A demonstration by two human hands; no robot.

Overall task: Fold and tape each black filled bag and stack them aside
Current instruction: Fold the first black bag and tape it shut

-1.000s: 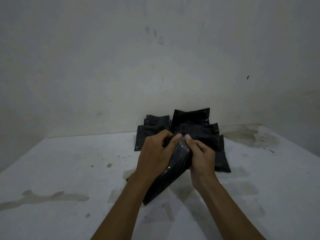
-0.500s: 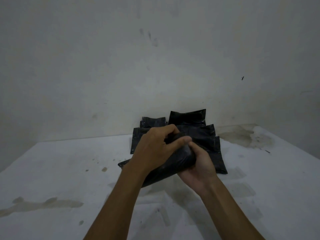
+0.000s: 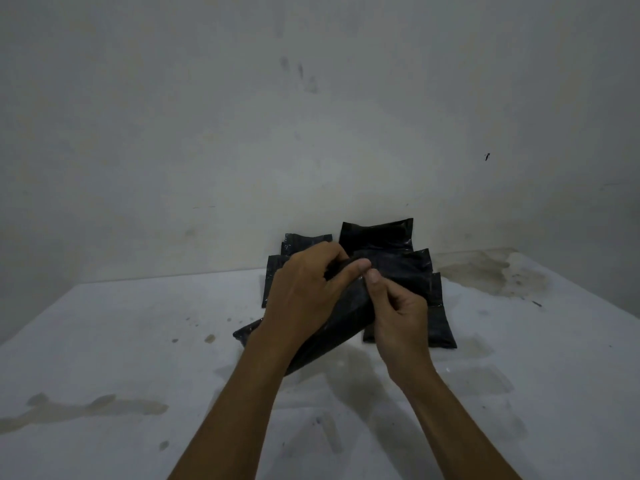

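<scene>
Step now: This looks like the folding step. Both hands work on the top end of one black filled bag (image 3: 332, 327).
Bag in hand: It lies slanted, just in front of the pile of bags (image 3: 398, 268). Its low end rests on the white table (image 3: 121, 341).
Left hand: The left hand (image 3: 304, 289) is curled over the bag, and its thumb presses on the top edge.
Right hand: The right hand (image 3: 398, 317) pinches the same top edge with thumb and bent fingers.
Pile of bags: Several black bags lean and lie in a heap behind the held bag, against the wall (image 3: 207, 133). I cannot tell if they are taped.
Next move: I think the top flap needs to be pressed flat and then stuck down. No tape shows anywhere, so it may have to be found first.
Table: White and dirty, with a brown stain (image 3: 491, 271) to the right of the pile and grey smears (image 3: 86, 410) to the left of the held bag.
Room: A plain pale wall with a few dark marks. The light is dim.
</scene>
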